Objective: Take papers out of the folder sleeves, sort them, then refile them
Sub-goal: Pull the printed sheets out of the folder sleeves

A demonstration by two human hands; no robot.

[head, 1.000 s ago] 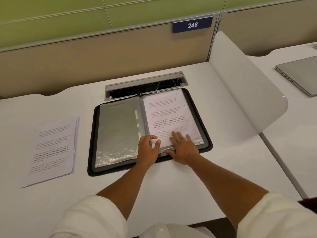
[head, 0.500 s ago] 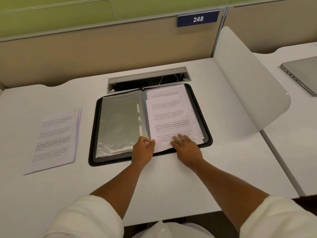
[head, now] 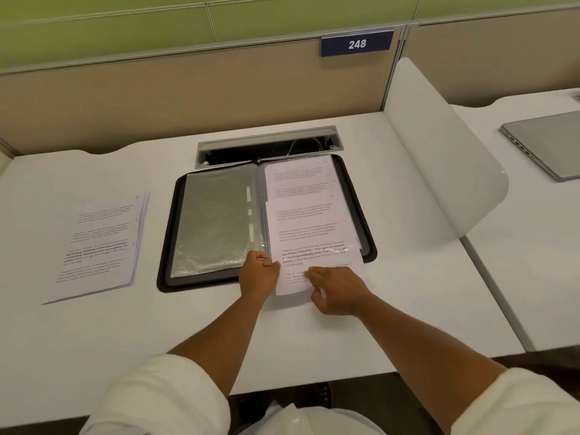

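Folder (head: 175, 233) open on desk, both hands' grip pinching printed sheet (head: 314, 233), L hand (head: 259, 273), R hand (head: 337, 290), sign (head: 357, 43) "248"

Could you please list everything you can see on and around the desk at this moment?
folder: one, black, open flat at desk centre
sheet: one, white, printed, partly drawn out of the folder's right sleeve toward the person
paper stack: one, white, printed, on the desk left of the folder
cable tray: one, grey, behind the folder
number plate: one, blue, reads 248, on the partition
divider: one, white, right desk edge
laptop: one, silver, closed, neighbouring desk
left hand: grips the sheet's left edge
right hand: holds the sheet's lower edge
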